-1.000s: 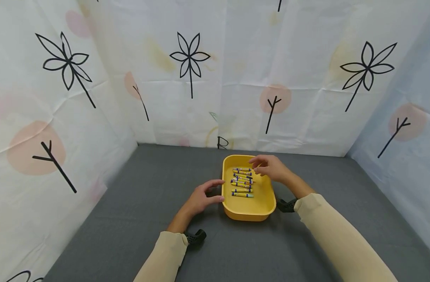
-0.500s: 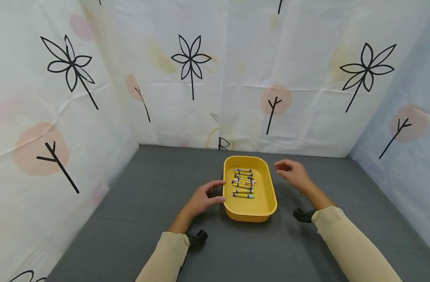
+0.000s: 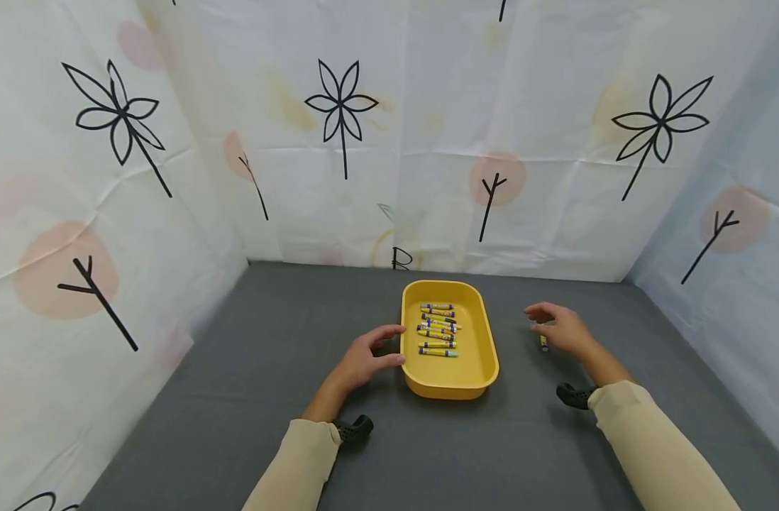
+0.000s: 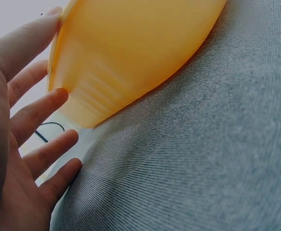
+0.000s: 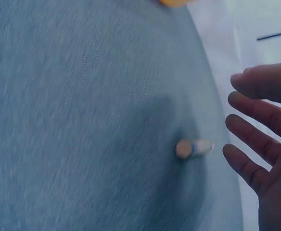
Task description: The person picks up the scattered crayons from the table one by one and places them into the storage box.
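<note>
Yellow plastic forms the tray (image 3: 485,358), which stands on the grey worktop (image 3: 236,397) with a loose row of crayons (image 3: 438,328) inside it. The left hand (image 3: 362,358) is laid against the tray's near-left wall, fingers straight and spread, thumb at the rim; nothing is clasped by it. The right hand (image 3: 558,328) is held relaxed and released just above the worktop, well apart from the tray, with nothing in its grip. Just under its fingers (image 5: 249,166) a single crayon (image 3: 544,343) lies free on the cloth, apart from the fingertips, its blunt end turned toward the wrist camera.

The crayon is judged light, stiff and somewhat brittle, with a paper wrapper that should give fair friction; being round, it may roll if nudged. It is best taken across its middle, between thumb and forefinger. The tray is judged light and rigid, likely to slide on the cloth.
</note>
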Tool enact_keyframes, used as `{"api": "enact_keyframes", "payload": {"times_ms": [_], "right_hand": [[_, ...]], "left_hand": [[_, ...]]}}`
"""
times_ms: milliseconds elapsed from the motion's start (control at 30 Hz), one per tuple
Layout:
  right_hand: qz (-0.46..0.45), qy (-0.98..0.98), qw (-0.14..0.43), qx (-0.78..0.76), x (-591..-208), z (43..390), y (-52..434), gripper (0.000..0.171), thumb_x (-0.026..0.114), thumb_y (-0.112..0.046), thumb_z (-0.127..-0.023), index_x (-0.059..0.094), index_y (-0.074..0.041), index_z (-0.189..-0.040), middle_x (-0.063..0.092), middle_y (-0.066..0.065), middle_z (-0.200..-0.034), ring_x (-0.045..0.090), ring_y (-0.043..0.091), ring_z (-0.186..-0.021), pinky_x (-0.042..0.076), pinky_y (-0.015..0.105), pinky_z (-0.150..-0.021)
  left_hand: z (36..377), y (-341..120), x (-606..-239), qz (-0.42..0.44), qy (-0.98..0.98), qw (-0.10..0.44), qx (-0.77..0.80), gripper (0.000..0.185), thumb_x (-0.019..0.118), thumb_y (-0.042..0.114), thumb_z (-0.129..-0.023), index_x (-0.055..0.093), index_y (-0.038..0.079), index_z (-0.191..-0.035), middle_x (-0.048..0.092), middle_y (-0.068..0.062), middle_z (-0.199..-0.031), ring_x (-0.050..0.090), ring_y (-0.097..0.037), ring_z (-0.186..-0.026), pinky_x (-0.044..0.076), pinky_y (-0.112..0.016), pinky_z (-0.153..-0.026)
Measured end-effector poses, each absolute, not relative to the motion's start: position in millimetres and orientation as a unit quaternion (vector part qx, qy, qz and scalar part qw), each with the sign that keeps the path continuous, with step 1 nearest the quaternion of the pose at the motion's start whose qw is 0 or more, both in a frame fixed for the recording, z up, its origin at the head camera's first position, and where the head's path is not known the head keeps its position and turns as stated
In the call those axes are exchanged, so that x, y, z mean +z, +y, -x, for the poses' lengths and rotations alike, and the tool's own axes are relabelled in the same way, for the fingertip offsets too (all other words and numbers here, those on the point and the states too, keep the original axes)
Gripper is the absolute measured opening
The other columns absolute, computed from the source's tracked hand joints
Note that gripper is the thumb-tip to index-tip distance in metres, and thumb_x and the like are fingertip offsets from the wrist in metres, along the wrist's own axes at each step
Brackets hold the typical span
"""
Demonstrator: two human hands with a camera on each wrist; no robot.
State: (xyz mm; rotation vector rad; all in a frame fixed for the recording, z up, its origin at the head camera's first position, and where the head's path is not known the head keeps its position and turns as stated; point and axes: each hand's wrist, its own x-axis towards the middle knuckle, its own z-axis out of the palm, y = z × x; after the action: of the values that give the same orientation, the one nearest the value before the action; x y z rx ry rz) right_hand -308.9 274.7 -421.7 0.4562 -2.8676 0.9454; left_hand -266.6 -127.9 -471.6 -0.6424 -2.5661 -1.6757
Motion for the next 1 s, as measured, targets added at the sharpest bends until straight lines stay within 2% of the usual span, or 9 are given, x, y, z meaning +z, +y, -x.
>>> {"api": "enact_keyframes", "payload": {"times_ms": [167, 367, 533, 767, 1000], "right_hand": [[-0.146, -0.939, 0.038, 0.308, -430.0, 308.3, 289.8, 0.031, 0.06, 0.002, -0.093, 0.057, 0.008, -0.124, 0.058, 0.03, -0.119, 0.053, 0.047, -0.109, 0.046, 0.059, -0.084], [-0.141, -0.938, 0.011, 0.316, -434.1, 310.3, 302.6, 0.036, 0.059, 0.002, -0.092, 0.054, 0.007, -0.127, 0.056, 0.031, -0.123, 0.051, 0.048, -0.112, 0.045, 0.06, -0.086], [-0.131, -0.936, -0.014, 0.327, -438.9, 311.6, 308.6, 0.04, 0.06, 0.001, -0.093, 0.051, 0.008, -0.131, 0.052, 0.032, -0.129, 0.048, 0.05, -0.116, 0.043, 0.061, -0.088], [-0.13, -0.935, -0.036, 0.329, -437.6, 312.8, 308.1, 0.045, 0.058, -0.002, -0.094, 0.046, 0.008, -0.136, 0.047, 0.033, -0.135, 0.043, 0.052, -0.121, 0.04, 0.063, -0.092], [-0.147, -0.934, -0.058, 0.319, -435.6, 315.5, 307.2, 0.049, 0.056, -0.003, -0.095, 0.04, 0.009, -0.141, 0.041, 0.035, -0.139, 0.039, 0.054, -0.124, 0.036, 0.066, -0.094]], "left_hand": [[264.0, -125.9, -466.8, 0.206, -0.817, -0.007, -0.538, 0.053, 0.075, 0.02, -0.087, 0.056, 0.014, -0.136, 0.051, -0.007, -0.141, 0.045, -0.03, -0.131, 0.032, -0.053, -0.108], [245.0, -124.5, -437.5, 0.209, -0.819, -0.016, -0.534, 0.05, 0.073, 0.014, -0.088, 0.056, 0.007, -0.135, 0.052, -0.012, -0.139, 0.046, -0.034, -0.129, 0.034, -0.054, -0.106], [239.7, -124.6, -432.3, 0.211, -0.817, -0.015, -0.537, 0.049, 0.071, 0.012, -0.089, 0.056, 0.006, -0.134, 0.052, -0.014, -0.139, 0.046, -0.037, -0.128, 0.035, -0.056, -0.105], [241.9, -125.9, -433.3, 0.21, -0.819, -0.02, -0.534, 0.051, 0.072, 0.016, -0.089, 0.055, 0.007, -0.136, 0.051, -0.011, -0.14, 0.045, -0.032, -0.13, 0.033, -0.053, -0.108], [242.9, -125.9, -434.5, 0.206, -0.825, -0.021, -0.525, 0.051, 0.072, 0.016, -0.089, 0.054, 0.007, -0.137, 0.051, -0.012, -0.141, 0.045, -0.033, -0.129, 0.034, -0.053, -0.107]]}}
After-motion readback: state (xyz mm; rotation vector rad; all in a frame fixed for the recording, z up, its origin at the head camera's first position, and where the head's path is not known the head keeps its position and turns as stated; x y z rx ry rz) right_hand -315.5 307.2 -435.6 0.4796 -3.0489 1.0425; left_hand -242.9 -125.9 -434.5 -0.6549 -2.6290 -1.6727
